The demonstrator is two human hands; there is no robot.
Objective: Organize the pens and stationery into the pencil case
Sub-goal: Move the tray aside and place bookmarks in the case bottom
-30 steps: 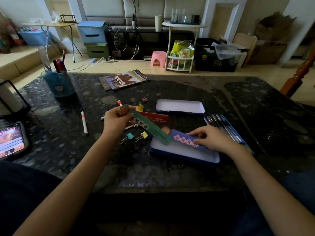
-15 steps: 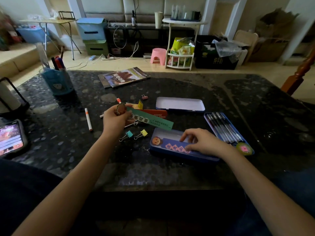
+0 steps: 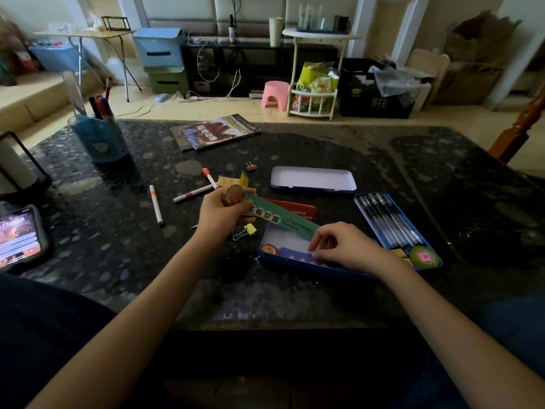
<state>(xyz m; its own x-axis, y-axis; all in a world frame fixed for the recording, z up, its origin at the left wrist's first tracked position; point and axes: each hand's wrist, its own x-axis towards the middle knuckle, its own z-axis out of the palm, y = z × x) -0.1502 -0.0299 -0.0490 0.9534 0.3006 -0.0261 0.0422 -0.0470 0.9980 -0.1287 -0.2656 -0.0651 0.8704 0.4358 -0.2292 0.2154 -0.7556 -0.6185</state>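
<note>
— What's the left hand (image 3: 219, 212) got?

— A long green card bookmark with a round brown head (image 3: 280, 219). The fingers are curled round the round end, gripping it, and the strip runs away from that hand toward the right and slightly nearer, its far tip ending just at the right hand (image 3: 343, 246).

— And the right hand?

— Fingers bent down into the near blue tin tray with the white floor (image 3: 290, 242), tips pressing or pinching a purple patterned bookmark (image 3: 300, 256) that lies flat along the tray's near wall. Whether it's a pinch or only a press I can't tell from here; the knuckles hide it.

— So which way does the green one have to go?

— Down and to the right of the left hand, I'd say. The tray lies straight under the strip's free end, and the tray's long axis runs nearly the same way as the strip, so it looks like only a small turn is needed. The left hand carries it; the right is nearer the tray and could guide the tip in.

— Anything else around?

— Just under the left hand, a yellow binder clip (image 3: 246, 231). Beyond it, an orange-red card (image 3: 298, 209), and to its left three white markers with orange caps (image 3: 155, 204) loose on the dark speckled stone table (image 3: 295, 146). Beyond the right hand, an empty white-lined tin lid (image 3: 312, 179); to its right, another blue tin tray filled with black pens (image 3: 390, 221).
</note>
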